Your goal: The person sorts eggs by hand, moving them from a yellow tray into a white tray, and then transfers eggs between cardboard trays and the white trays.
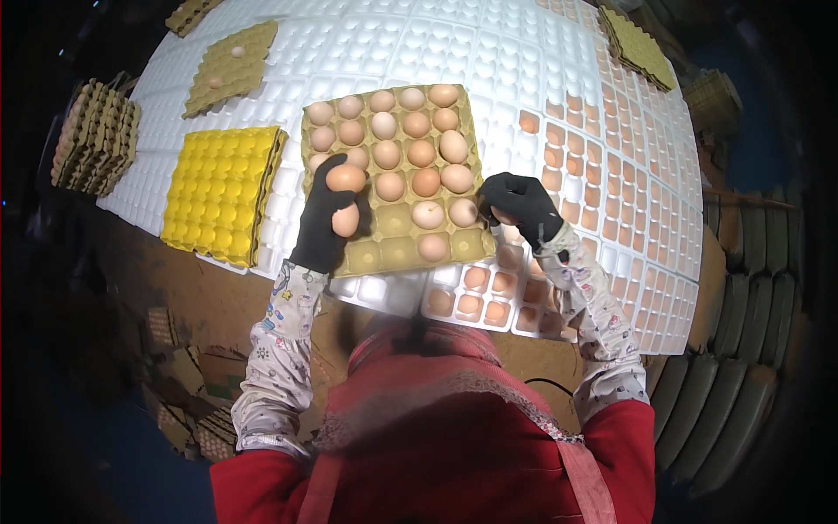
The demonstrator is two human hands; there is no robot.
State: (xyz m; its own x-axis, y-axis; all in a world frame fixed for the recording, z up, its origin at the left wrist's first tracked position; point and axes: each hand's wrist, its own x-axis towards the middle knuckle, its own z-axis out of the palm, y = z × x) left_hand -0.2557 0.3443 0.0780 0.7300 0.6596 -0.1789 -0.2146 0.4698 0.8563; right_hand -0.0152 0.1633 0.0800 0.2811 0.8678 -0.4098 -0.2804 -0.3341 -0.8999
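Left hand (321, 220): gripping two eggs (346, 179) over the egg tray's (471, 246) left side, nearest its bare near-left cups (394, 220).
Right hand (525, 208): curled at the right edge; whether it grips the partly covered egg (502, 216), cannot tell.
Egg tray: between both hands, long axis near to far.
Hidden: cups beneath left hand.

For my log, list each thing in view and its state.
Left hand: gloved, closed on two eggs
Right hand: gloved, curled, grip unclear
Tan tray: partly filled with eggs
White trays: partly filled
Yellow trays: stacked
Far-left trays: stacked unevenly
Tray beyond yellow trays: holding two eggs
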